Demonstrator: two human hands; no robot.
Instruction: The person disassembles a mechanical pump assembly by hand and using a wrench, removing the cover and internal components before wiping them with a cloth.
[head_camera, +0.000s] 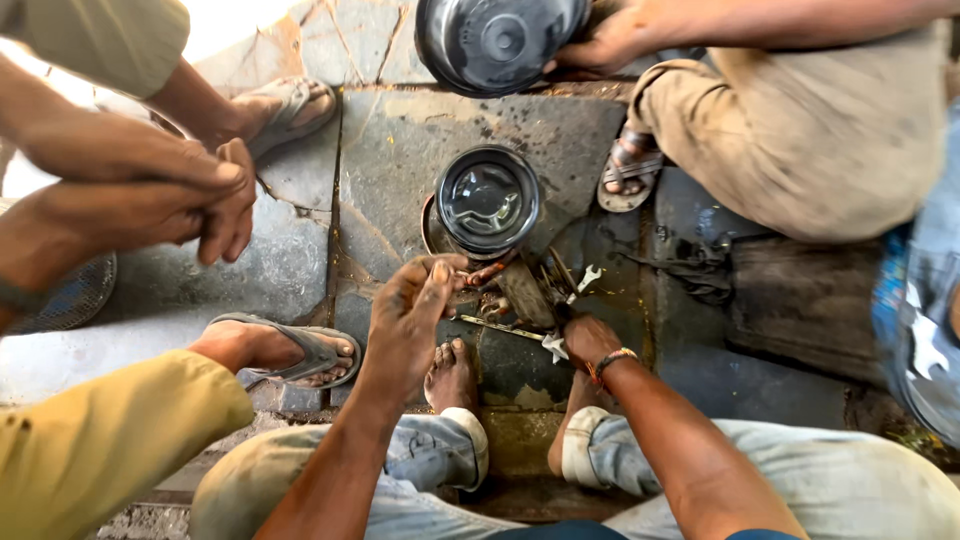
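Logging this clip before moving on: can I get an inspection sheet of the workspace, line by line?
Surface: cracked, oil-stained stone slab floor, no bench.
Job's things: greasy round metal housing upright on the floor, dark open top facing the camera; small bolts and parts at its base.
Clutter: open-end spanner beside the housing; a second dark round cover held by another person's hand.
Grippers: left hand at the housing's base, fingers pinched on a small part; right hand gripping a flat wrench.
Cables: nothing seen.
Surroundings: bystanders crouched around in sandals; clasped hands at left.
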